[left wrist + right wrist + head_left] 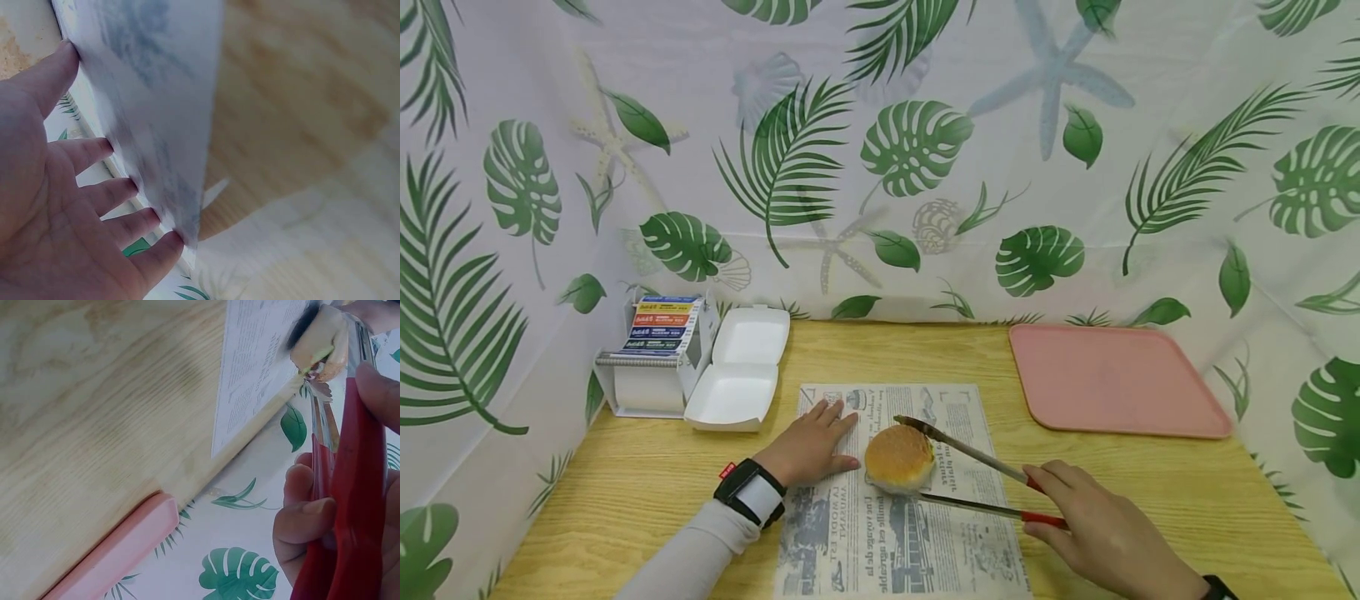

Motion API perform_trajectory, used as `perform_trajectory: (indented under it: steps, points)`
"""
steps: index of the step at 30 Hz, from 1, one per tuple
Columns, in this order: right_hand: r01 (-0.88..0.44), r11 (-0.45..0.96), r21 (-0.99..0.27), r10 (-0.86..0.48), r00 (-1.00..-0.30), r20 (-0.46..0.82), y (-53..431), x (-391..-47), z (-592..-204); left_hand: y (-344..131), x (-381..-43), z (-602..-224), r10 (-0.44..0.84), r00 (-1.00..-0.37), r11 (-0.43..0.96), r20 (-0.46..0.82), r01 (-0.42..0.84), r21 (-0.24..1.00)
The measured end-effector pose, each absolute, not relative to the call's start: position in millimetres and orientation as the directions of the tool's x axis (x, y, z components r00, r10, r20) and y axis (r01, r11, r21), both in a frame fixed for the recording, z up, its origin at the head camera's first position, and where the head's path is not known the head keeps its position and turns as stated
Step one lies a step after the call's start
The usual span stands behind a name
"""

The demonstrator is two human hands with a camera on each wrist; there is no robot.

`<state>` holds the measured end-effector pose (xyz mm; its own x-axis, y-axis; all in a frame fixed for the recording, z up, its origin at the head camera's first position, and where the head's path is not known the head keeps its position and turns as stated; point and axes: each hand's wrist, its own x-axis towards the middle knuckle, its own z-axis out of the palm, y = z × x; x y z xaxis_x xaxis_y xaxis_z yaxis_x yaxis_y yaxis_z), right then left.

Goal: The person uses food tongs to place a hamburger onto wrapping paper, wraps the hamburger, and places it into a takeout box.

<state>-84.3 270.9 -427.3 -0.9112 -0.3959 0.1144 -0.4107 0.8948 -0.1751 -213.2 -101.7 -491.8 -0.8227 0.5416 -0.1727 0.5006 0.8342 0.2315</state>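
On a newspaper-print sheet of wrapping paper (951,575) a burger (898,457) with a browned round bun stands between the tips of metal tongs (977,455). My right hand (1097,525) grips these tongs by their red handles (359,487), thumb on one side and fingers on the other. A bit of green and some reddish filling show at the burger's (322,356) side in the right wrist view. To the left of the bun, my left hand (808,446) rests on the paper with fingers spread, its fingertips touching the sheet in the left wrist view.
A pink tray (1120,379) lies at the back right of the wooden table (895,350). At the back left, an opened white takeaway box (733,396) sits beside a dispenser (651,350) with several coloured label strips. A leaf-patterned cloth (962,208) hangs behind.
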Motion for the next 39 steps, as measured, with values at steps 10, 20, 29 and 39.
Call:
perform_trajectory:
  steps: [10, 20, 29, 39]
  points:
    - [-0.421, 0.894, -0.151, -0.401, -0.904, 0.147, 271.9, -80.6, -431.3, -98.7, -213.1, -492.2, 0.553, -0.814, 0.825, -0.175, 0.508, 0.247]
    - [-0.433, 0.893, -0.122, -0.410, -0.896, 0.173, 274.0, -78.6, -430.1, -95.3, -213.6, -492.0, 0.550, -0.816, 0.830, -0.179, 0.511, 0.222]
    - [-0.391, 0.885, -0.255, -0.378, -0.921, 0.098, 277.5, -80.3, -419.8, -97.0, -212.4, -488.8, 0.566, -0.807, 0.818, -0.172, 0.522, 0.243]
    - [-0.218, 0.910, -0.352, -0.197, -0.976, 0.095, 321.1, -104.5, -399.7, -99.8, -212.3, -489.2, 0.541, -0.820, 0.833, -0.186, 0.493, 0.251]
